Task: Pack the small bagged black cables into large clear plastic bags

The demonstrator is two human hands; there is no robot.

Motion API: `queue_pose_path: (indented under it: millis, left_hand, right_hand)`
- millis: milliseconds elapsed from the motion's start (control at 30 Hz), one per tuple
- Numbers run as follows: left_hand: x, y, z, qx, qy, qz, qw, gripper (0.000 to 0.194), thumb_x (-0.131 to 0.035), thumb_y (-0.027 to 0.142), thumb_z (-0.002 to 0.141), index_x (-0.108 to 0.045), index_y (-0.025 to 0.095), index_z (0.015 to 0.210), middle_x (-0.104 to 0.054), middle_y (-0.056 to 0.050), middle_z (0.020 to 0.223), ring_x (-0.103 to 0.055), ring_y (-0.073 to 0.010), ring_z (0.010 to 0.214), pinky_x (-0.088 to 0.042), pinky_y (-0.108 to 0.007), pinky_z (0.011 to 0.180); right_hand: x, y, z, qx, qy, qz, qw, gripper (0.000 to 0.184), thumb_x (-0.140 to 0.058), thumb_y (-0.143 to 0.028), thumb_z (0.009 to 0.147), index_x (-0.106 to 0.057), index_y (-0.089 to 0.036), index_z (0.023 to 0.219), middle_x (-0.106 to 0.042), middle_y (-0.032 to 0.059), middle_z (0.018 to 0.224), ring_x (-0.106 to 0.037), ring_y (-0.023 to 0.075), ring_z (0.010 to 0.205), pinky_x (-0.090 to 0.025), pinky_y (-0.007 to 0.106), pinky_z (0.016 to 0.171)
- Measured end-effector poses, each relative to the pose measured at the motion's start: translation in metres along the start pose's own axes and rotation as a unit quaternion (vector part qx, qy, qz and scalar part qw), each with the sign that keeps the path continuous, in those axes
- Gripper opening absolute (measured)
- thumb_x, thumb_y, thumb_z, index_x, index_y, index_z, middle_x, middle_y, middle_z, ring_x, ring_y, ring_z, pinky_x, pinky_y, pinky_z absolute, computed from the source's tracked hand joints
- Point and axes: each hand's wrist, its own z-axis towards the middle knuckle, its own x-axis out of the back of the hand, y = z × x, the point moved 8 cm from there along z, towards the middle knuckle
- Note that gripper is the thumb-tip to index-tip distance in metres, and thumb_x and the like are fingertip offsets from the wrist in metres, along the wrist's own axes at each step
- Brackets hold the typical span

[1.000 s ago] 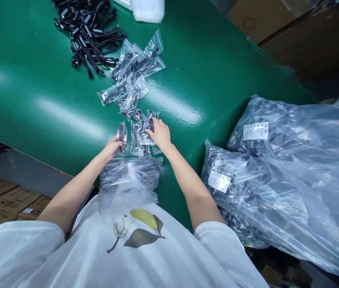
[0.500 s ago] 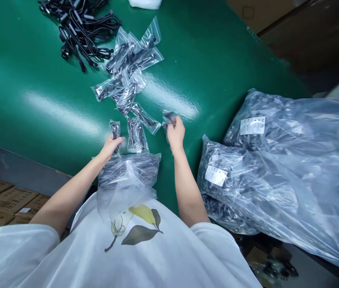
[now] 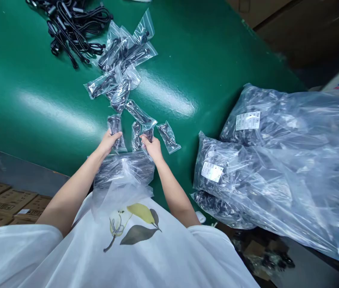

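Observation:
My left hand (image 3: 108,141) is closed on a small clear bag with a black cable (image 3: 115,126) near the front edge of the green table (image 3: 43,92). My right hand (image 3: 152,146) pinches another small bagged cable (image 3: 137,135) just beside it. A third small bag (image 3: 168,136) lies loose on the table to the right of my right hand. Directly below both hands a large clear plastic bag (image 3: 121,178) with bagged cables inside hangs over the table edge against my shirt. Several more bagged cables (image 3: 120,66) are heaped farther back.
A tangle of loose black cables (image 3: 69,26) lies at the far left of the table. Two big clear sacks full of bagged cables (image 3: 277,160), with white labels, fill the right side. Cardboard boxes (image 3: 1,202) sit on the floor at lower left.
My right hand set one small bag down on the table to the right, then came back left and took hold of the middle bag. The left hand kept its bag.

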Motion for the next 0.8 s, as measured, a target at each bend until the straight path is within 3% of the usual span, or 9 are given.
queue_pose_path:
  millis: [100,200,333,433,500,567,667,733,800]
  left_hand:
    - [0.029,0.002,-0.007,0.011,-0.008,-0.050,0.999,0.033,-0.077,0.034,0.063,-0.059,0.018,0.086,-0.066,0.000,0.075,-0.061,-0.0136,0.065,-0.049,-0.026,0.064]
    - [0.045,0.007,-0.011,-0.017,0.006,-0.050,0.999,0.027,-0.077,0.032,0.066,-0.062,0.016,0.083,-0.057,0.004,0.063,-0.049,-0.0085,0.053,-0.040,-0.021,0.053]
    - [0.032,0.011,-0.015,-0.032,0.008,-0.072,0.997,0.034,-0.081,0.036,0.069,-0.068,0.015,0.092,-0.053,0.005,0.063,-0.047,-0.0086,0.055,-0.040,-0.022,0.056]
    - [0.015,0.017,-0.019,-0.018,-0.031,-0.116,0.993,0.043,-0.078,0.049,0.074,-0.070,0.015,0.100,-0.058,0.002,0.069,-0.051,-0.0099,0.059,-0.042,-0.023,0.057]
    - [0.012,0.020,-0.021,0.005,-0.043,-0.137,0.990,0.045,-0.077,0.050,0.076,-0.070,0.014,0.102,-0.061,0.000,0.073,-0.052,-0.0104,0.059,-0.043,-0.024,0.056]
    - [0.015,0.021,-0.023,0.030,-0.043,-0.148,0.988,0.038,-0.080,0.042,0.074,-0.070,0.013,0.096,-0.065,-0.001,0.075,-0.056,-0.0112,0.060,-0.046,-0.025,0.059]
    - [0.023,0.023,-0.022,0.043,-0.039,-0.157,0.986,0.033,-0.082,0.026,0.066,-0.069,0.013,0.094,-0.071,-0.004,0.084,-0.064,-0.0145,0.074,-0.053,-0.029,0.076]
    - [0.027,0.025,-0.021,0.029,-0.025,-0.154,0.987,0.039,-0.082,0.020,0.060,-0.070,0.014,0.097,-0.074,-0.005,0.092,-0.067,-0.0179,0.087,-0.052,-0.032,0.089]
    - [0.026,0.027,-0.022,0.005,-0.015,-0.140,0.990,0.045,-0.084,0.020,0.054,-0.070,0.014,0.096,-0.075,-0.006,0.096,-0.068,-0.0219,0.099,-0.049,-0.035,0.099]
  right_hand:
    - [0.001,-0.010,0.001,0.038,0.028,-0.078,0.996,0.038,-0.048,-0.045,0.097,-0.072,-0.018,0.109,-0.073,0.0083,0.098,-0.068,0.0198,0.082,-0.054,0.031,0.078]
    - [-0.009,-0.023,-0.002,0.114,0.045,-0.224,0.967,0.036,-0.047,-0.037,0.099,-0.069,-0.017,0.118,-0.070,0.0132,0.113,-0.066,0.0262,0.106,-0.052,0.038,0.096]
    - [-0.044,-0.032,0.001,0.119,0.063,-0.356,0.925,0.044,-0.050,-0.024,0.096,-0.054,-0.008,0.137,-0.064,0.0235,0.123,-0.061,0.0330,0.115,-0.050,0.045,0.100]
    - [-0.066,-0.048,0.009,0.146,0.002,-0.403,0.903,0.043,-0.050,-0.010,0.089,-0.055,-0.009,0.132,-0.066,0.0202,0.119,-0.061,0.0307,0.112,-0.050,0.043,0.100]
    - [-0.061,-0.066,0.018,0.179,-0.002,-0.409,0.895,0.040,-0.050,-0.007,0.087,-0.057,-0.013,0.126,-0.066,0.0164,0.120,-0.060,0.0293,0.115,-0.049,0.042,0.102]
    - [-0.044,-0.086,0.034,0.196,0.044,-0.407,0.891,0.038,-0.052,-0.008,0.086,-0.056,-0.014,0.123,-0.062,0.0172,0.129,-0.056,0.0311,0.122,-0.047,0.045,0.104]
    - [-0.027,-0.098,0.063,0.168,0.071,-0.397,0.900,0.038,-0.054,-0.007,0.084,-0.055,-0.010,0.122,-0.059,0.0221,0.132,-0.053,0.0344,0.127,-0.043,0.050,0.109]
    - [-0.026,-0.092,0.074,0.124,0.054,-0.345,0.929,0.040,-0.055,-0.007,0.082,-0.055,-0.010,0.122,-0.064,0.0215,0.125,-0.058,0.0342,0.122,-0.043,0.051,0.108]
    - [-0.032,-0.079,0.069,0.070,0.022,-0.225,0.972,0.041,-0.059,-0.013,0.081,-0.056,-0.012,0.122,-0.069,0.0168,0.118,-0.064,0.0317,0.114,-0.047,0.048,0.104]
